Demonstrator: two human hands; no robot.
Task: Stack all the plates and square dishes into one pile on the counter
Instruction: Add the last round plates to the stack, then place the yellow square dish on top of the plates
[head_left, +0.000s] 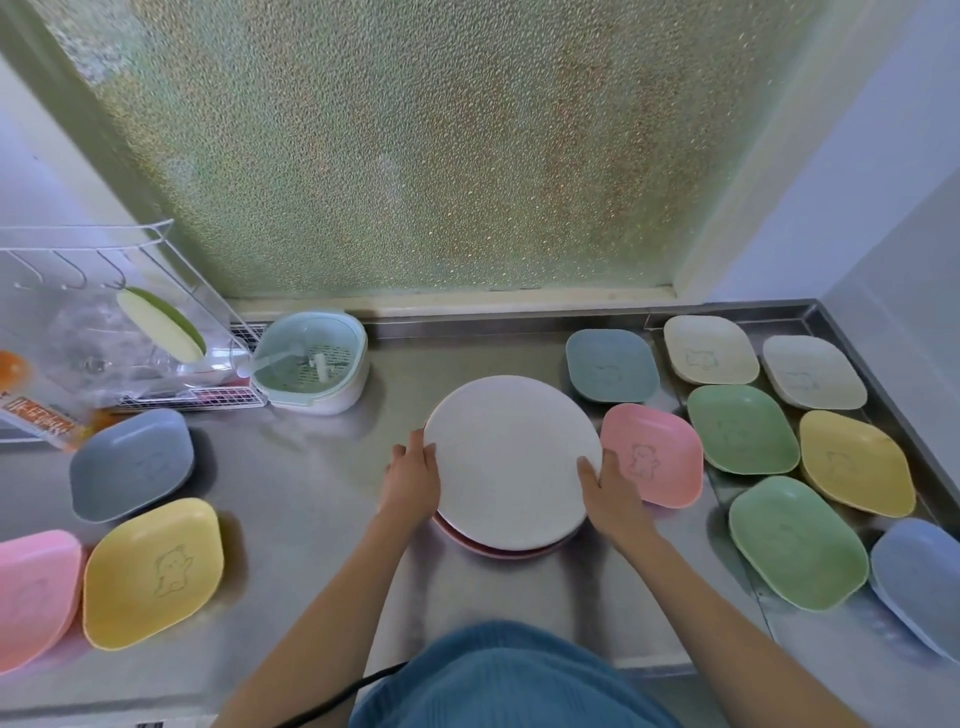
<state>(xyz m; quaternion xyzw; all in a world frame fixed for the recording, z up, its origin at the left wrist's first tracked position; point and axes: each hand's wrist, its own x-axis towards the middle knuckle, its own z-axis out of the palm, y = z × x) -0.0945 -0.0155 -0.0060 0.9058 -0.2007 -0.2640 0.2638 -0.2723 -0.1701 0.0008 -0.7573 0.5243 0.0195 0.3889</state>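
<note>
Barely begun, the pile had a white plate (511, 460) over a pink plate (498, 550), both hands (410, 480) (613, 499) gripping the white plate's rim; eleven square dishes (652, 454) lay scattered.

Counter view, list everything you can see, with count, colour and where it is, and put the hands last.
White plate: one, top of the centre pile.
Pink plate: at least one, under the white plate, only its edge showing.
Dishes, right side: nine; two blue, two cream, two green, one yellow, one pink, on the counter.
Dishes, left side: three; grey-blue, yellow, pink.
Strainer basket: one, pale green, back left.
Rack: one, white wire, far left, holding a green plate.
Counter: one, steel.
Window: one, frosted, behind.
Left hand: fingers on the white plate's left rim.
Right hand: fingers on its right rim.
</note>
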